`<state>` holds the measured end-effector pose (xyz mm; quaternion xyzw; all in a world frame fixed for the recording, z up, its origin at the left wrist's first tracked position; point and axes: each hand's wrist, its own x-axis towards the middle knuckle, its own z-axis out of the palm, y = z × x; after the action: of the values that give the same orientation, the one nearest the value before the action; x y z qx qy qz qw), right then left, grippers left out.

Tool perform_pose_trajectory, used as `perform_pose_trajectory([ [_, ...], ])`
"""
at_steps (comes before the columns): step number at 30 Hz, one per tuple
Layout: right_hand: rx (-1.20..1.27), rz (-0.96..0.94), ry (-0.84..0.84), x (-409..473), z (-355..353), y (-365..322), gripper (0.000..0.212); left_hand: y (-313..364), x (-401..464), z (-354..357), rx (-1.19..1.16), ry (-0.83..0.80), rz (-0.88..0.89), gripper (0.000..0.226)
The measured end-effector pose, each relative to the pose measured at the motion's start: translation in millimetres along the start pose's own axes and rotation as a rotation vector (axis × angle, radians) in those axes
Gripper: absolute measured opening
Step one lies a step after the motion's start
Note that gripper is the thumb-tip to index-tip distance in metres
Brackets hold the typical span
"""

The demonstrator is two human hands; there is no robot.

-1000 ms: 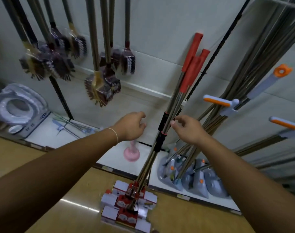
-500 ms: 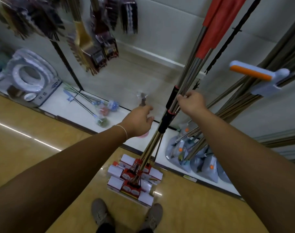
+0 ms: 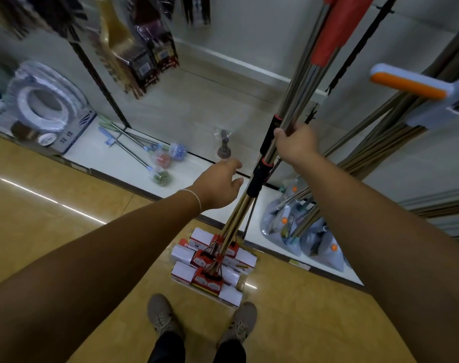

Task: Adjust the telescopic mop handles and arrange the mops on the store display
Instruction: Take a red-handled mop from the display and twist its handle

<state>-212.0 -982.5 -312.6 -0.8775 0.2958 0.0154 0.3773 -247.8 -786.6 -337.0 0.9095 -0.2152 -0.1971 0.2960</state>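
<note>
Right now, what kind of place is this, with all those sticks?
Most likely a shop's cleaning-goods aisle. Packaged brushes hang on the wall, wrapped toilet brushes lie on a low white shelf, and mops stand bunched on the floor, held by the right hand.

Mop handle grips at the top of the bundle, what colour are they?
Red, on the mop handle grips above the steel tubes, seen in the head view.

Just one camera here, worn on the person's head, wide-angle and tilted steeply down and forward. It looks along both outstretched arms, so the right hand and left hand sit mid-frame, quite close. Bottom edge catches the shoes on the floor; the wall fills the top. Edges bend noticeably.
</note>
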Motion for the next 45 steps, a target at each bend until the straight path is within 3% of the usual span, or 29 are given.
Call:
perform_pose_trajectory([
  [9,-0.055,-0.167,-0.059,-46.8,-11.2,5.7,0.033,29.5,-4.1,6.5,-0.010,-0.044,-0.034,0.044],
  [16,-0.105,-0.310,-0.153,-100.9,-24.6,10.7,0.030,51.8,-26.9,18.3,-0.221,-0.037,-0.030,0.032],
  [25,-0.049,-0.324,-0.274,-146.7,-37.1,2.3,0.026,48.5,-69.3,14.1,-0.344,-0.065,-0.052,0.014],
  [29,0.141,-0.336,-0.162,-185.5,-39.4,-6.8,0.019,34.7,-91.2,8.0,-0.380,-0.142,0.010,0.025],
  [37,0.269,-0.297,0.077,-292.0,-20.9,-19.7,0.014,10.4,-145.4,-14.6,-0.381,-0.391,0.170,0.031],
  [41,0.299,-0.302,0.272,-343.2,-12.8,-20.3,0.011,14.1,-172.6,-21.3,-0.314,-0.514,0.272,0.027],
  [45,0.276,-0.267,0.338,-376.9,-15.0,-16.4,0.017,30.9,-183.8,-29.1,-0.181,-0.605,0.359,0.015],
])
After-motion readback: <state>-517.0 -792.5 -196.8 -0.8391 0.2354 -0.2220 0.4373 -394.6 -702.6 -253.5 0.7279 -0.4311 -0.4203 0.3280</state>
